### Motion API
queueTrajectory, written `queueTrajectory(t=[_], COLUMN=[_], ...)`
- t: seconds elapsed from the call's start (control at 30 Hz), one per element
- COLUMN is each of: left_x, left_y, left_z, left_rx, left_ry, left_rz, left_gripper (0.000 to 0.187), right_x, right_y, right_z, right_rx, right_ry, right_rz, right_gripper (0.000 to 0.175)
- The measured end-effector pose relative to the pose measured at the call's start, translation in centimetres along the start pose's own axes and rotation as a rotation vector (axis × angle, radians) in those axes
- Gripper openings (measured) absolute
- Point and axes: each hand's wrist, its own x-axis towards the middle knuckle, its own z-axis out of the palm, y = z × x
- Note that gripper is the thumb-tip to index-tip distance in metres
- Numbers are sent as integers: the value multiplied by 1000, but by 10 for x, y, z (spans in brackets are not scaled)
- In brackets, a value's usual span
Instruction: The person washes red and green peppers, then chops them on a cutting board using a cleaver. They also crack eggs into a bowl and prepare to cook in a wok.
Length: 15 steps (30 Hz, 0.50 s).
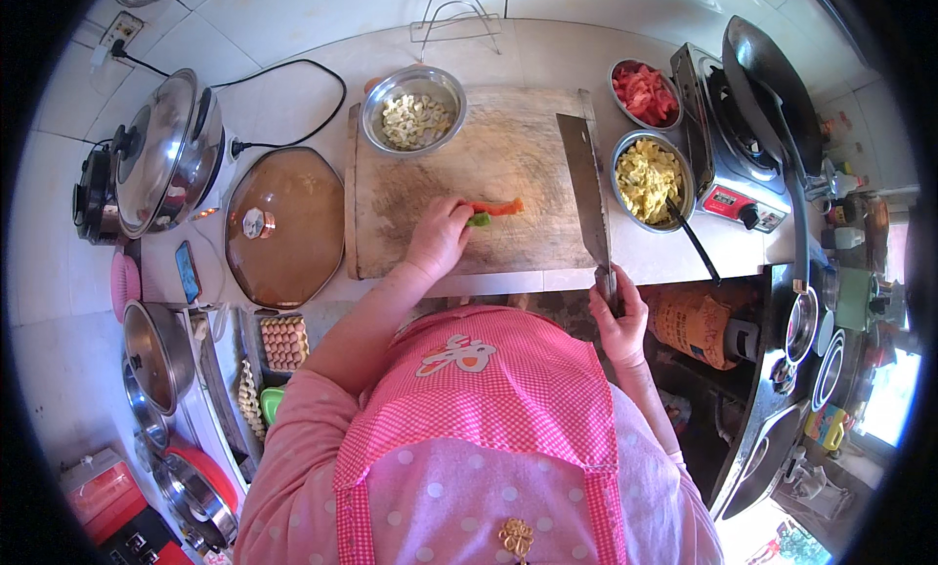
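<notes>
My left hand (440, 236) is over the wooden cutting board (513, 154), its fingers closed on a red strip (502, 208) and a short green piece (479, 220), which look like pepper. The fingers hide their near ends. To the right, my right hand (621, 323) grips the handle of a cleaver (586, 180). Its broad blade points away from me, over the board's right side, apart from the strips. A steel bowl (370, 121) of chopped pale pieces, perhaps garlic or mushroom, rests on the board's far left corner.
Right of the board are a bowl of cut tomato (645, 94), a bowl of scrambled egg (648, 176) with a black-handled utensil, and a gas stove (740, 191) bearing a wok (799, 125). Leftward lie a glass lid (286, 257), an electric pot (165, 162), its cord and a phone (187, 272).
</notes>
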Motion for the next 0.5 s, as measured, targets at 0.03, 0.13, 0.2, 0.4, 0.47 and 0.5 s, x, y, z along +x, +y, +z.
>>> queueTrajectory(t=[0.03,0.13,0.2,0.4,0.47,0.5], left_x=[2,4,4,1,-1,-2], left_y=[-2,-1,0,-4,-2,0], left_z=[-4,-8,-7,0,1,1], left_rx=[0,92,146,194,131,118], left_ry=[10,38,78,144,103,102], left_rz=[23,100,138,193,158,145], left_gripper=[28,26,26,24,28,28], right_x=[-1,0,2,5,4,3], right_y=[-1,-13,-31,-57,-58,-57], right_z=[-1,-4,-3,-6,-4,-3], right_rx=[-7,-131,-226,-407,-402,-389], right_ry=[-21,-131,-204,-398,-420,-427], right_rz=[20,-27,-73,-14,-1,16], right_gripper=[45,47,47,47,47,46])
